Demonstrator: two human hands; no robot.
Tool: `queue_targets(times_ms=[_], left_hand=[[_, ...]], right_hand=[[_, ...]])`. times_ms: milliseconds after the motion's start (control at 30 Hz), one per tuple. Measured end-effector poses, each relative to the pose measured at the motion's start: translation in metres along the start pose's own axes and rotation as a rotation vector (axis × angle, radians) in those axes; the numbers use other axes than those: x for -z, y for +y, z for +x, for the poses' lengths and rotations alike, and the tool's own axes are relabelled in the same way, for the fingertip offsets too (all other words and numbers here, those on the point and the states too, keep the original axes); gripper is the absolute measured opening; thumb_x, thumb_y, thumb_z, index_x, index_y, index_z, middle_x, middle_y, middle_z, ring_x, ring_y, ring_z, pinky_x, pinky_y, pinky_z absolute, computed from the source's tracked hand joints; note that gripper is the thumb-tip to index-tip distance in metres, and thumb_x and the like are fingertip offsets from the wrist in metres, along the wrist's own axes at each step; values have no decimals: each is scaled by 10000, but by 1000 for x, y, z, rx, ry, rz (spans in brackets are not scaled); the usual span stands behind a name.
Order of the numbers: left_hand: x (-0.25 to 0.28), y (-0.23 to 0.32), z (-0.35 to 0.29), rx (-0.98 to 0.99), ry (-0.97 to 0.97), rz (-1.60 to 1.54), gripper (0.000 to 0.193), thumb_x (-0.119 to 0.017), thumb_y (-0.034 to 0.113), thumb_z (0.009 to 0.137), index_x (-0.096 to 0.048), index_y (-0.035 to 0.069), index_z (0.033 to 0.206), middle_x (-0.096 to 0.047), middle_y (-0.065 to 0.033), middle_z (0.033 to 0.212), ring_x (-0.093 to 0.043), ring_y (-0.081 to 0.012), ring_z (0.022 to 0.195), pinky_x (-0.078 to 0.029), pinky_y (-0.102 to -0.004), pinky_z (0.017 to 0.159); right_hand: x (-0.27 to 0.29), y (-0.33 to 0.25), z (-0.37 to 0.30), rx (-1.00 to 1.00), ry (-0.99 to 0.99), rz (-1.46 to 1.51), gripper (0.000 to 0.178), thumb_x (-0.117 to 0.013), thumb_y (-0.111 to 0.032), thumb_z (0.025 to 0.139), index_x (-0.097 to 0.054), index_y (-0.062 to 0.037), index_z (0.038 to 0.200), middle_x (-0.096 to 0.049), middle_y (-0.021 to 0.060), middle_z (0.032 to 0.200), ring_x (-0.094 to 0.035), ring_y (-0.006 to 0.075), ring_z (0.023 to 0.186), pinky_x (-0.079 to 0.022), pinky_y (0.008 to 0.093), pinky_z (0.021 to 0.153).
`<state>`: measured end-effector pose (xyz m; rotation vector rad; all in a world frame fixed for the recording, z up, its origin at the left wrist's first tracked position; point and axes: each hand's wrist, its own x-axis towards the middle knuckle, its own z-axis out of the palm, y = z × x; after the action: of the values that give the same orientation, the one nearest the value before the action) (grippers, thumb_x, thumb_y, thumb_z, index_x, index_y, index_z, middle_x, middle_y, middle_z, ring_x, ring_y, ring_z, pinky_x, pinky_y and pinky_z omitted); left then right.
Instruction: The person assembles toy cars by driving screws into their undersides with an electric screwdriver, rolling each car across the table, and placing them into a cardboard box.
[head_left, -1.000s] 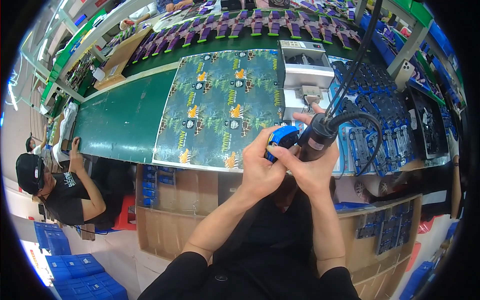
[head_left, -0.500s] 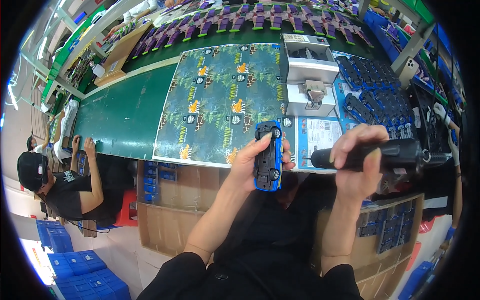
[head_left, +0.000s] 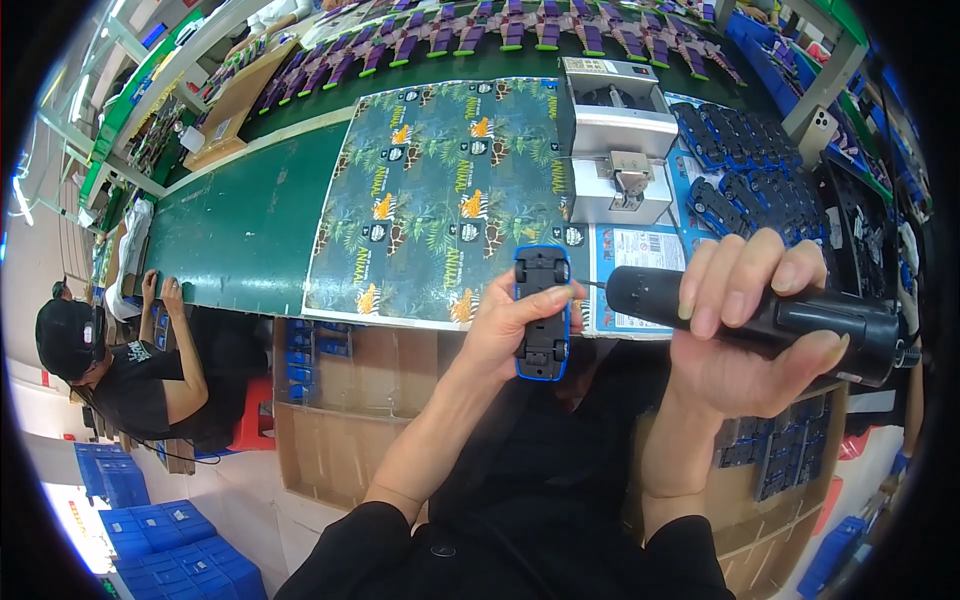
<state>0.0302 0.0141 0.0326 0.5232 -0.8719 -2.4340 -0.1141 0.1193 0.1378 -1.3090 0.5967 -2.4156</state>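
Note:
My left hand [head_left: 497,328] is closed round a blue toy car [head_left: 543,335], its black underside turned up towards me and its length running near to far. The thumb lies across the underside. Wrapped in the fingers of my right hand [head_left: 735,375] is a black electric screwdriver [head_left: 645,293], lying almost level. Its thin bit points left and ends beside my left thumb tip, at the car's right edge. Whether the bit touches the car I cannot tell.
Beyond the screwdriver stands a silver metal dispenser [head_left: 622,195]. Several blue-black toy cars [head_left: 735,140] lie in rows at the far right. Patterned printed sheets [head_left: 430,200] cover the bench. Cardboard boxes [head_left: 340,440] flank my lap. A co-worker [head_left: 140,370] sits at the left.
The screwdriver has come closer to the car, and its bit now reaches the car's right edge. My right-hand grip has shifted further back along the body. The car has turned slightly.

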Motion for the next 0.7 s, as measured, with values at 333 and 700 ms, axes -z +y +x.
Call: queue_targets(times_ms=[333,700], left_hand=[[-15,-4,-8,-52,11,273,254,-762,103,847,-629,32,1051,-681,-48,848,-655,-114,716,-532,-262,637],[-16,-4,-9,-149,-31,579,250,-742,66,844,-637,10,1064,-669,-16,807,-597,-71,720,-491,-254,646]], right_hand=[[-5,18,-6,-51,5,-39,413,-706,-385,898,-459,-74,1011,-545,75,760,-553,178,604,-495,328,599],[-25,22,-13,-159,-114,-274,667,-937,-309,651,-522,-51,1106,-628,86,829,-630,210,778,-532,352,774]])
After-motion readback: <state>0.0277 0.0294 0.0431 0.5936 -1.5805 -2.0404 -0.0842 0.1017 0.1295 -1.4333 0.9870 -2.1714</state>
